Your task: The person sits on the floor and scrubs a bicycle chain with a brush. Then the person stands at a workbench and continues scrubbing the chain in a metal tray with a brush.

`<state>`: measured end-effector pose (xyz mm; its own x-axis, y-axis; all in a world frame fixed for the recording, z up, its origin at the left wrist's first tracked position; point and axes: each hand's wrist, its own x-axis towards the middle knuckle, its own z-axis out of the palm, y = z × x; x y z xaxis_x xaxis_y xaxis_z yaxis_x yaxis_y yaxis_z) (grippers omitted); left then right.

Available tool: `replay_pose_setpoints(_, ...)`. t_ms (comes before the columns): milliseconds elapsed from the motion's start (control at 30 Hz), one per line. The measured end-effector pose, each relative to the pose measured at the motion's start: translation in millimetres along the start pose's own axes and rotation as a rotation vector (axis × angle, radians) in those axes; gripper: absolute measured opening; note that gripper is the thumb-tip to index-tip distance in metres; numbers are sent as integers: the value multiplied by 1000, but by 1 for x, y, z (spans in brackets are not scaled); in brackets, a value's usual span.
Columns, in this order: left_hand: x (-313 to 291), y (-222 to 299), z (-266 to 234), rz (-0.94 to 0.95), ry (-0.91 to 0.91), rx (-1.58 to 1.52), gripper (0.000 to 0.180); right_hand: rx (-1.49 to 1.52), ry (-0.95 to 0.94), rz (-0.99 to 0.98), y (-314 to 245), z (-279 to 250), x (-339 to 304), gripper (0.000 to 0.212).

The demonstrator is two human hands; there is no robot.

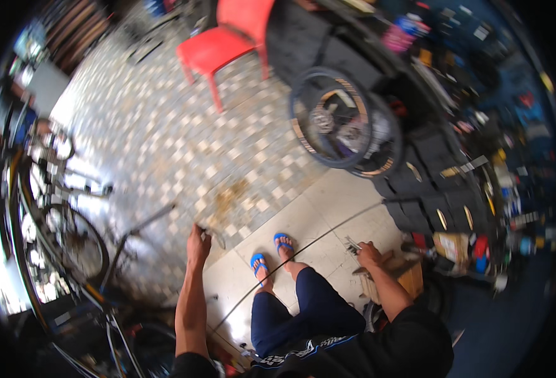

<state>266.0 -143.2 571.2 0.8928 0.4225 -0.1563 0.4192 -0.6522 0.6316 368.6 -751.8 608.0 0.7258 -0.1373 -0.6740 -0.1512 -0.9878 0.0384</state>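
Note:
My left hand (198, 246) is out in front over the edge of the patterned floor, its fingers closed. A faint thin loop shows beside the fingertips, too blurred to tell whether it is held. My right hand (369, 254), at the right above a wooden box-like piece (409, 280), grips a small silvery metal piece (351, 244) with slim parts sticking out past the fingers. Its exact kind is too blurred to make out. A thin dark line (336, 227) runs slantwise past my legs; whether it is a cable or a floor joint I cannot tell.
Bicycles (79, 242) crowd the left side. Ahead stands a red plastic chair (227, 47). Two spare wheels or tyre-like rings (300, 116) stand before dark drawers (410, 211) on the right, beside shelves of mixed small goods. My feet wear blue flip-flops (257, 259).

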Motion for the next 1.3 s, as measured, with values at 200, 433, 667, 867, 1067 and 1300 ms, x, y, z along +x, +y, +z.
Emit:
replay_pose_setpoints(200,-43,65,-21,133,-30,-33,17,274,109,169,73,14,-118,28)
replay_pose_setpoints(433,-46,197,26,456,-102,-28,15,469,49,564,179,108,-221,35)
replay_pose_setpoints(667,-18,355,104,701,-205,-10,20,220,-65,449,265,234,-259,35)
replay_pose_setpoints(867,-2,488,157,758,-222,63,19,804,295,762,325,194,-236,24)
replay_pose_setpoints(1067,-15,616,214,875,-164,-16,16,784,524,672,463,87,-172,27)
replay_pose_setpoints(1300,-31,781,229,1157,-235,-104,22,787,1080,489,568,-138,-89,40)
